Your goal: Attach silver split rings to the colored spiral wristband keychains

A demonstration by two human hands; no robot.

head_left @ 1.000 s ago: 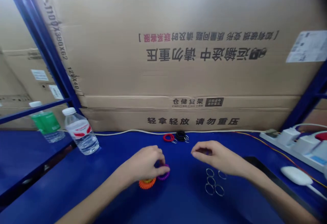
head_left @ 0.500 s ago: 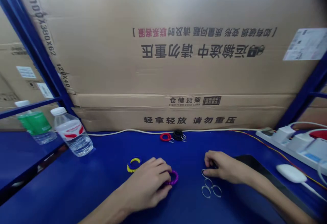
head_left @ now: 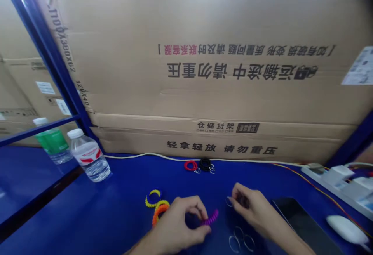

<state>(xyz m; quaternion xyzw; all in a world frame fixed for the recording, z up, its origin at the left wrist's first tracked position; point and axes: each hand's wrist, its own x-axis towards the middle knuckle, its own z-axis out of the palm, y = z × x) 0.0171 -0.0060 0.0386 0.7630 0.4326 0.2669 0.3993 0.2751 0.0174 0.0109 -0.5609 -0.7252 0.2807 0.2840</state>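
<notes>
My left hand (head_left: 177, 222) is shut on a purple spiral coil bracelet (head_left: 210, 218), pinching one end of it. My right hand (head_left: 250, 208) pinches a thin metal key ring (head_left: 229, 202) at its fingertips. Below that hand, more metal key rings (head_left: 240, 239) lie loosely together on the blue tabletop (head_left: 116, 216). A yellow spiral coil (head_left: 153, 198) and an orange spiral coil (head_left: 159, 213) lie just left of my left hand. Farther back sit a red coil (head_left: 190, 165) and a black coil (head_left: 205, 164), each with small rings attached.
Two plastic water bottles (head_left: 89, 157) stand at the back left by a blue shelf upright (head_left: 58, 68). Large cardboard boxes (head_left: 204, 92) line the back. On the right are a black phone (head_left: 303, 224), a white mouse (head_left: 346, 228) and a power strip (head_left: 335, 181).
My left hand has raised the purple coil and shifted right. My right hand now pinches a ring taken from the group. The orange coil shows beside the yellow one, and the view has tilted.
</notes>
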